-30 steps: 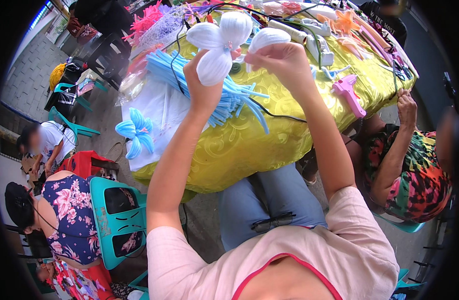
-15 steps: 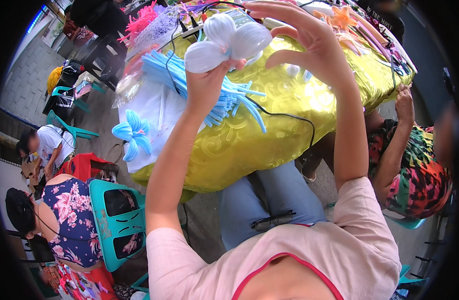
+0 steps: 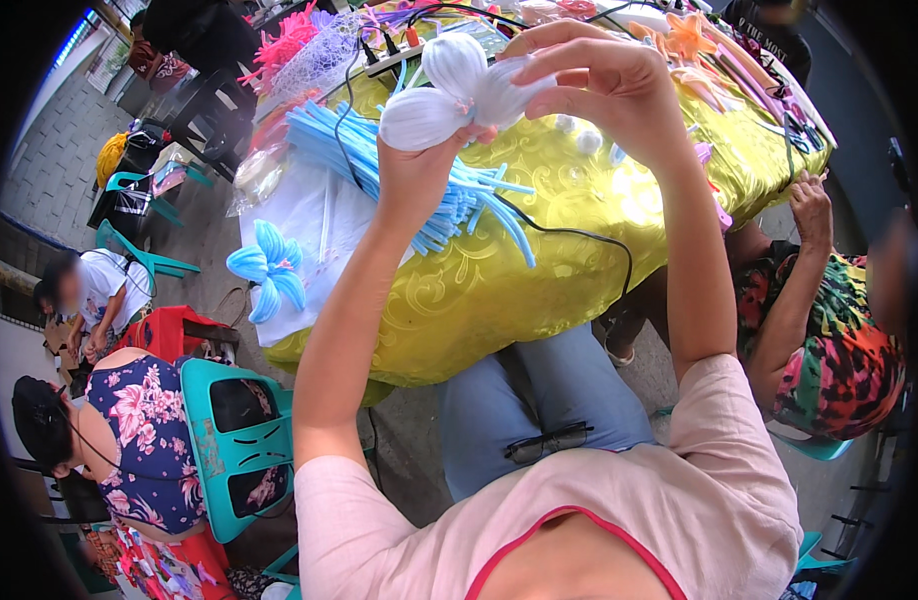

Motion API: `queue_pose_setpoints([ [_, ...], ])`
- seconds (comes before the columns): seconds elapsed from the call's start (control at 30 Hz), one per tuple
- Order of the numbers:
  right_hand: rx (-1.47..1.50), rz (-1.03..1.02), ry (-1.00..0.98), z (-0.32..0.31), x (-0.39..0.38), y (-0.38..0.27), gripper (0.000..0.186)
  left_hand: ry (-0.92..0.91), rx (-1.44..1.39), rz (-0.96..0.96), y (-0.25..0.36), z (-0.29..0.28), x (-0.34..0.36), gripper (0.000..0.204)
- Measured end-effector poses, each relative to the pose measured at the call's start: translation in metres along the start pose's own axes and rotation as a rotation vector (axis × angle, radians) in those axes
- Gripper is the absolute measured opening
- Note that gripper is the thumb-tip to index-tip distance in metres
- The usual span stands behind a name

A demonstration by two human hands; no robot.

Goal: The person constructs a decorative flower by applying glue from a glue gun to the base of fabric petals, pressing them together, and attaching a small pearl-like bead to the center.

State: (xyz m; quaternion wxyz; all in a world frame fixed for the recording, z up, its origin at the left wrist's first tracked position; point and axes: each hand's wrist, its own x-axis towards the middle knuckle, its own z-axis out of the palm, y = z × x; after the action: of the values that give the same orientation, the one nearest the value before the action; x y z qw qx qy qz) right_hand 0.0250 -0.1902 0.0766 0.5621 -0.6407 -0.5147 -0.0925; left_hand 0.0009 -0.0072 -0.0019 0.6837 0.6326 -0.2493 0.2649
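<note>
A white flower with large rounded petals and a pinkish centre is raised above the table. My left hand grips it from below, close to its centre. At its right-hand petal, my right hand has its thumb and fingers closed on the petal's outer edge. Beneath my left forearm lies a bundle of light blue pipe cleaners, their ends fanned to the right. A blue flower rests on white paper at the table's left corner.
Yellow patterned cloth covers the table, with a black cable running across it. A power strip sits at the back. Orange flowers and scissors lie to the right. People sit on both sides; a teal chair stands left.
My right hand has come in from beside the flower, and its fingers have closed on the right petal. The flower and my left hand have shifted slightly right.
</note>
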Motion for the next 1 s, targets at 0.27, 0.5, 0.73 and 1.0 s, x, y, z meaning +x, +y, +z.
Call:
queue_pose_setpoints([
  [0.27, -0.062, -0.108, -0.014, -0.005, 0.000, 0.008, 0.014, 0.025, 0.032, -0.050, 0.000, 0.003, -0.001, 0.013],
  [0.5, 0.002, 0.055, -0.049, -0.001, 0.002, 0.002, 0.020, 0.035, 0.069, -0.035, 0.001, 0.002, -0.001, 0.013],
  [0.73, 0.030, 0.113, -0.073, -0.006, 0.000, 0.005, 0.021, 0.022, 0.052, -0.043, 0.002, 0.004, -0.001, 0.013],
  [1.0, 0.133, 0.122, -0.013, -0.010, -0.003, 0.008, 0.024, 0.025, 0.037, -0.055, 0.005, 0.003, -0.001, 0.011],
])
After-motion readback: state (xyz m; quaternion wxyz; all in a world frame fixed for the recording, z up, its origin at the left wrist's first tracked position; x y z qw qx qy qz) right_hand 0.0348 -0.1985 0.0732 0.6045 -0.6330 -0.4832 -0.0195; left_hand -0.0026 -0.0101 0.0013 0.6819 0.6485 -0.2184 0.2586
